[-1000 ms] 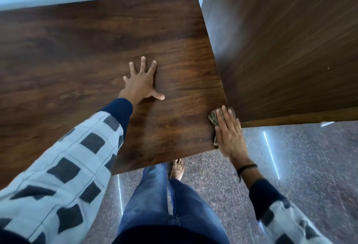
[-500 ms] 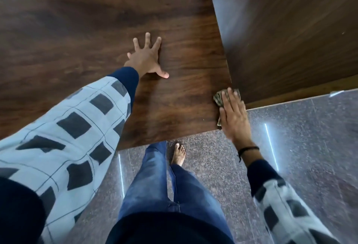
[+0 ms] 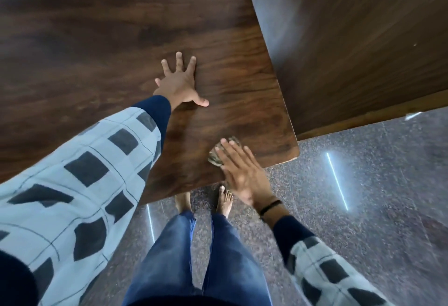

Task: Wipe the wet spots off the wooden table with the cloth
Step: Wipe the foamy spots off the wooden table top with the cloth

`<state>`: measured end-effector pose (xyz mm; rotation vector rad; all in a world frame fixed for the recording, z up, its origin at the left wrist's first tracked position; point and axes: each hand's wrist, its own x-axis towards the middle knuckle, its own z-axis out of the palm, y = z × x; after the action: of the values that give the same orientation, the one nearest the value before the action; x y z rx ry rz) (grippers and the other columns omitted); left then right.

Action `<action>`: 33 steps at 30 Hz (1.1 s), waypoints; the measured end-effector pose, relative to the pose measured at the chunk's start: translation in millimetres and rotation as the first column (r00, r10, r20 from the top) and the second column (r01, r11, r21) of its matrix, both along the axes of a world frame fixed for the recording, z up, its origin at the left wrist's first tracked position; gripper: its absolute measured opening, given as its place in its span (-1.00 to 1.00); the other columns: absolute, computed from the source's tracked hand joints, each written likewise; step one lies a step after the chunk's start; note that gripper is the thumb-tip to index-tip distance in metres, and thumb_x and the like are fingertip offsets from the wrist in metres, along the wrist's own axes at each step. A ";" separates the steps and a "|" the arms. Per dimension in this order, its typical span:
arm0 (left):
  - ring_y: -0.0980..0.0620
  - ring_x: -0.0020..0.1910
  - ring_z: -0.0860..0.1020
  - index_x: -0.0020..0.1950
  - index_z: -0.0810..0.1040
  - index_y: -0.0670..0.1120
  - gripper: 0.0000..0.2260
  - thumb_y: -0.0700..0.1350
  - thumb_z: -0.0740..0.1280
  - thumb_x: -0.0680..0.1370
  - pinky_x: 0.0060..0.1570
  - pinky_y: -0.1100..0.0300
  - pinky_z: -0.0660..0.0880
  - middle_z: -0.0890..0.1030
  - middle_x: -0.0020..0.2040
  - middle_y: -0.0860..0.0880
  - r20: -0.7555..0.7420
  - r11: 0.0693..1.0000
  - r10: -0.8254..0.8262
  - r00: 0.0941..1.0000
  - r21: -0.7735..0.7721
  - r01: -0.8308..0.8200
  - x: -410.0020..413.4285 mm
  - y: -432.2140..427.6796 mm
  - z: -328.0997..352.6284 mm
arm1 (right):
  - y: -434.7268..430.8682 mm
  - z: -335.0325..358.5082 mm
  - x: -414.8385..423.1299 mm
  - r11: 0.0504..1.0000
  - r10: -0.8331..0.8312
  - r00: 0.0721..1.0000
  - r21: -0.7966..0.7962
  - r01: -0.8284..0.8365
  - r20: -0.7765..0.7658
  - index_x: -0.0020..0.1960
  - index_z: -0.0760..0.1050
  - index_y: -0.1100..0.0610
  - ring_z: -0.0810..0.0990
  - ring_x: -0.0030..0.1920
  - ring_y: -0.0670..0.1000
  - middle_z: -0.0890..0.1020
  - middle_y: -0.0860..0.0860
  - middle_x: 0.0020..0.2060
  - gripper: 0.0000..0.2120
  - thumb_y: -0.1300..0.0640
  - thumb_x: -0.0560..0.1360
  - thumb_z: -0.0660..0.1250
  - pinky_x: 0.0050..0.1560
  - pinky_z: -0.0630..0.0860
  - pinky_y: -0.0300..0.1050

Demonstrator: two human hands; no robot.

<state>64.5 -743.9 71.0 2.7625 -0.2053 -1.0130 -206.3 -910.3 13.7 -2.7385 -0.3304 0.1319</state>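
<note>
- The left hand [image 3: 180, 84] lies palm down on the wooden table [image 3: 97, 50], fingers spread wide and thumb out to the side, holding nothing
- The right hand [image 3: 242, 174] presses on the cloth [image 3: 217, 156] with straight fingers laid close together; the hand is blurred and its heel hangs past the table's front edge
- The cloth is a small crumpled wad on the table top, near the front edge and in from the right front corner; the fingers cover most of it
- Whether the wood around the cloth is wet cannot be told
- A black band [image 3: 270, 207] circles the right wrist
- A tall dark wooden panel [image 3: 351, 38] stands just beside the table's right edge
- Bare feet [image 3: 224, 200] stand on the speckled floor [image 3: 363, 208] by the front edge
</note>
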 end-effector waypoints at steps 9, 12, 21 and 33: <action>-0.31 0.54 -0.33 0.61 -0.24 0.16 0.24 0.20 0.62 0.25 0.40 -0.45 -0.05 -0.39 0.59 0.01 0.032 0.998 0.005 0.999 -0.059 -0.003 -5.9 1.0 -0.3 | -30.2 10.2 33.8 0.808 -0.584 0.811 -0.097 0.581 -0.011 0.63 0.17 0.12 0.06 0.64 0.12 0.14 0.08 0.64 -0.48 0.04 0.70 -0.01 0.60 0.09 0.22; -0.32 0.54 -0.32 0.62 -0.22 0.15 0.22 0.20 0.62 0.26 0.40 -0.45 -0.04 -0.37 0.60 0.01 0.043 0.996 -0.005 0.999 -0.085 0.009 -5.1 3.2 1.7 | 16.9 9.3 26.1 0.900 -0.430 0.902 -0.093 0.425 -0.032 0.64 0.14 0.10 0.03 0.65 0.11 0.11 0.09 0.64 -0.48 0.03 0.70 -0.03 0.60 0.05 0.15; -0.33 0.55 -0.28 0.63 -0.18 0.10 0.21 0.15 0.63 0.28 0.43 -0.42 0.01 -0.33 0.61 -0.05 0.023 0.995 0.081 0.996 -0.059 -0.079 0.5 54.4 5.1 | -32.4 8.6 45.9 0.873 -0.478 0.877 -0.142 0.467 -0.054 0.66 0.06 0.05 -0.03 0.65 0.06 0.05 0.00 0.65 -0.49 0.04 0.73 -0.01 0.60 0.09 0.23; -0.37 0.54 -0.28 0.63 -0.23 0.07 0.19 0.12 0.61 0.32 0.42 -0.41 0.02 -0.36 0.60 -0.08 0.008 1.000 0.004 1.000 -0.022 -0.003 0.6 53.9 3.4 | 139.5 -9.1 -18.0 0.961 -0.276 0.961 0.019 0.275 0.034 0.63 0.17 0.07 0.05 0.65 0.06 0.13 0.06 0.65 -0.48 0.02 0.69 0.09 0.63 0.01 0.10</action>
<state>65.1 -690.0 74.4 2.7467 -0.2116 -0.9924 -224.3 -770.8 4.6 -2.7419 0.0429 0.0046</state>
